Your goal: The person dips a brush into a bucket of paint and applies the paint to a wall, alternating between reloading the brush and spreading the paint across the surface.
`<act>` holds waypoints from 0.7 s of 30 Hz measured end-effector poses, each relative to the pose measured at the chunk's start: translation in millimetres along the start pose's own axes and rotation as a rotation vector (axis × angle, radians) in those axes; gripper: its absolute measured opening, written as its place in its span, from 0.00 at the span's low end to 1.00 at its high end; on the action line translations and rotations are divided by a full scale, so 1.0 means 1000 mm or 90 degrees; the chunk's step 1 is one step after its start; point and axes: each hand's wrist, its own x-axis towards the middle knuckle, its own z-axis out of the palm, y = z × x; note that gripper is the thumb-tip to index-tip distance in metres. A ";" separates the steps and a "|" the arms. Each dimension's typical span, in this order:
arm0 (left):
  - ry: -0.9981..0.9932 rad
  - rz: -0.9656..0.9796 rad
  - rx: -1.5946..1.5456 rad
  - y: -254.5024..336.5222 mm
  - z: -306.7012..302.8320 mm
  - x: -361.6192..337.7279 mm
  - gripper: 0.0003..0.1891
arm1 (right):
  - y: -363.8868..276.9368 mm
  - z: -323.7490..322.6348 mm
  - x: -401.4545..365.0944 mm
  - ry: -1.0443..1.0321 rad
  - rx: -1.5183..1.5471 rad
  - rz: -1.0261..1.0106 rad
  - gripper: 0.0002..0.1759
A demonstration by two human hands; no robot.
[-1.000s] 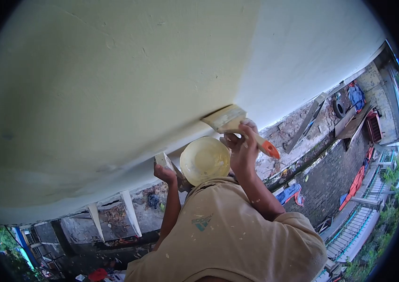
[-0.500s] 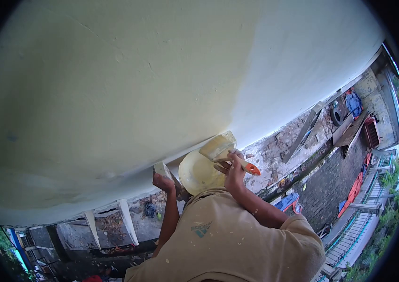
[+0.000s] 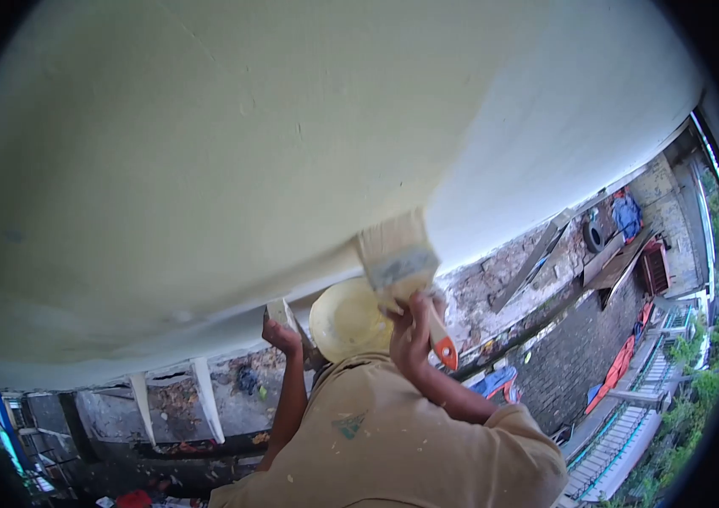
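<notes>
My right hand [image 3: 413, 332] is wrapped round the handle of a wide paintbrush [image 3: 399, 251]. Its handle has an orange end, and its pale bristles point up at the wall [image 3: 292, 152], apparently against it. A round yellow tub [image 3: 347, 317] with pale yellow paint inside stands between my hands, just below the brush. At the tub's left, my left hand [image 3: 282, 334] is closed round the end of a pale wooden bar [image 3: 280, 311]. Yellowish paint covers most of the wall, while its right part is whiter.
Pale slanting posts [image 3: 207, 398] stand below on the left. Far down on the right lie a plank [image 3: 533, 262], a tyre [image 3: 593, 236], a red crate [image 3: 655, 267] and orange cloth [image 3: 613, 372] beside dark brick paving [image 3: 563, 347]. A railing [image 3: 622, 444] runs along the lower right.
The brush has risen from the tub's rim to the wall, its bristles now pointing up. My left hand keeps its hold on the bar. The whole view has shifted slightly.
</notes>
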 end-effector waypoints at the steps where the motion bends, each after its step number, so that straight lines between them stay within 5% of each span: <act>1: -0.051 -0.056 -0.015 0.001 -0.005 -0.001 0.23 | -0.001 -0.008 -0.004 0.016 -0.030 0.060 0.12; 4: -0.017 0.017 0.089 0.003 -0.005 -0.001 0.22 | 0.004 -0.026 0.001 0.062 -0.075 0.154 0.14; 8: -0.027 0.060 0.071 -0.001 -0.003 0.002 0.23 | 0.013 -0.042 0.007 -0.044 -0.208 0.182 0.17; 11: -0.067 -0.045 0.042 -0.005 -0.007 0.000 0.26 | 0.002 -0.055 0.021 -0.305 -0.731 -0.201 0.13; 17: -0.048 -0.032 0.072 -0.017 -0.004 -0.005 0.30 | -0.059 -0.046 0.052 -0.552 -0.856 -0.260 0.22; 21: -0.044 -0.005 0.096 -0.009 -0.006 -0.004 0.30 | -0.095 -0.010 0.070 -0.627 -0.943 -0.311 0.19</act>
